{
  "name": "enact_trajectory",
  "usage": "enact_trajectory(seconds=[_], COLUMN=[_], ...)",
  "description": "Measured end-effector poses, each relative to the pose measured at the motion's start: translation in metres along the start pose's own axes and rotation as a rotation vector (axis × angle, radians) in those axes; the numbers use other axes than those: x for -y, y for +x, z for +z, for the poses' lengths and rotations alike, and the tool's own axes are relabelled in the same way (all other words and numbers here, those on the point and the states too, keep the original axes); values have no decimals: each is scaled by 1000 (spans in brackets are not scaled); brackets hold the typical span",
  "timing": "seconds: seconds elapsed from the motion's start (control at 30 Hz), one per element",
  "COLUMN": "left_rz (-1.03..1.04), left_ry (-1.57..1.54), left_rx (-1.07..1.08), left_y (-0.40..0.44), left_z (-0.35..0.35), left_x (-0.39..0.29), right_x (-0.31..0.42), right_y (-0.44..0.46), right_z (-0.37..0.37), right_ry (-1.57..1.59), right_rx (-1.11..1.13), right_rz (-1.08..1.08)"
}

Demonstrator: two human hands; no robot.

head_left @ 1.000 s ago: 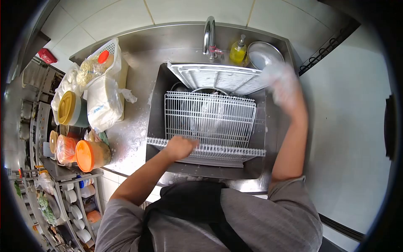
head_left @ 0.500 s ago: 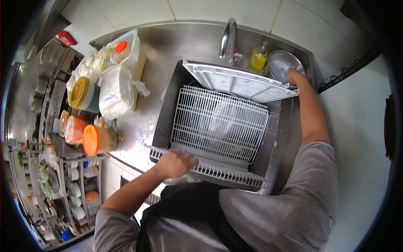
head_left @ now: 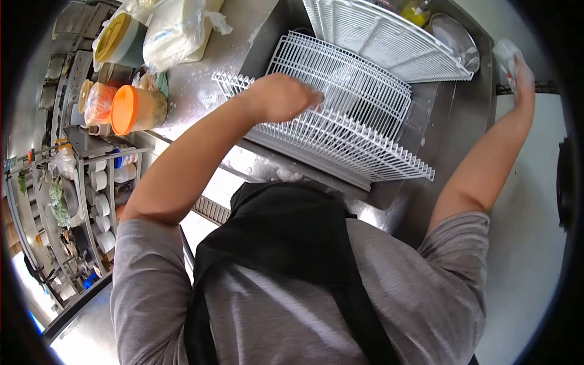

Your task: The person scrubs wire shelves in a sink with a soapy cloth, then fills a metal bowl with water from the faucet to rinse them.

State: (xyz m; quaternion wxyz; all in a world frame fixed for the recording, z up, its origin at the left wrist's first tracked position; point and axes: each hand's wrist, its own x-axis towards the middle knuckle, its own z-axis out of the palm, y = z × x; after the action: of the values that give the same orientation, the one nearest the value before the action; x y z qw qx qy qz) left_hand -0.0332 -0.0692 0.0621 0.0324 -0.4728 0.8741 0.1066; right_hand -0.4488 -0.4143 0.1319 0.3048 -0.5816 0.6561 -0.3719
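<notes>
Left hand [head_left: 283,98], closed on the near wire rack [head_left: 365,141], now holds it tilted over the sink [head_left: 424,108], more of its grid showing and seemingly easier to reach. Right hand [head_left: 524,84], gripping a pale wad [head_left: 506,53], has left the metal bowl [head_left: 451,33] for the far right.

Glossy, soap-spotted metal forms the sink [head_left: 450,128]; the racks [head_left: 344,79] look like white-coated wire; the orange lid [head_left: 125,110] is smooth plastic.
</notes>
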Motion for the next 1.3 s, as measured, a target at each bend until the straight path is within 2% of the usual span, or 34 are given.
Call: enact_trajectory(seconds=[0.03,0.07,0.1,0.13,0.17,0.2,0.23,0.27,0.3,0.33,0.37,0.47,0.53,0.57,0.63,0.7,0.77,0.8,0.9,0.97,1.03,1.07,1.1,1.2,1.27,1.3], left_rz=[6,79,87,46,10,-3,29,66,100,83,108,93,94,76,58,20,-16,-33,-75,-130,-138,-155,-174,-215,-287,-294], left_ry=[14,39,35,7,-19,49,45,45,46,-25,-27,-62,-61,-59,-28,9,-10,-15,-45,-14,-73,-118,-164,-327,-450,-444], left_rx=[10,-133,-135,-60,14,38,36,-54,-148,-115,-122,-283,-304,-326,-312,-388,-397,-429,-453,-568,-609,-650,-688,-755,-802,-818], left_y=[-1,-6,-12,-18,-24,-33,-41,-49,-52,-56,-59,-74,-80,-83,-89,-98,-108,-114,-136,-149,-161,-167,-172,-182,-188,-189], left_z=[-2,13,9,2,-3,-2,3,12,16,4,0,-15,-25,-30,-44,-57,-75,-82,-103,-105,-105,-101,-103,-104,-99,-98], left_x=[0,3,-1,-8,-14,-16,-14,-11,-9,-17,-18,-18,-12,-11,-12,-12,-9,-4,5,15,24,32,33,30,33,33], right_x=[4,10,18,17,1,-1,-22,-51,-51,-24,-27,-44,-46,-54,-84,-90,-88,-97,-94,-90,-92,-86,-59,-39,-27,-19], right_y=[-25,-53,-96,-135,-155,-188,-203,-209,-234,-271,-281,-315,-335,-341,-343,-349,-357,-357,-367,-370,-369,-367,-368,-352,-340,-340], right_z=[-7,-13,-10,-5,-4,6,8,15,17,22,19,15,11,10,13,14,15,12,25,35,42,46,55,75,90,98], right_ry=[11,22,119,215,281,267,235,152,143,23,14,192,506,508,623,669,861,846,963,908,963,965,932,879,1070,1069], right_rx=[-17,-36,13,60,110,128,248,231,327,260,236,208,146,132,-31,-62,-137,-124,-203,-247,-237,-150,-159,-33,125,139], right_rz=[15,30,-37,-103,-10,-16,-11,-146,-109,-42,-36,65,256,256,248,184,304,358,340,217,174,186,239,131,85,72])
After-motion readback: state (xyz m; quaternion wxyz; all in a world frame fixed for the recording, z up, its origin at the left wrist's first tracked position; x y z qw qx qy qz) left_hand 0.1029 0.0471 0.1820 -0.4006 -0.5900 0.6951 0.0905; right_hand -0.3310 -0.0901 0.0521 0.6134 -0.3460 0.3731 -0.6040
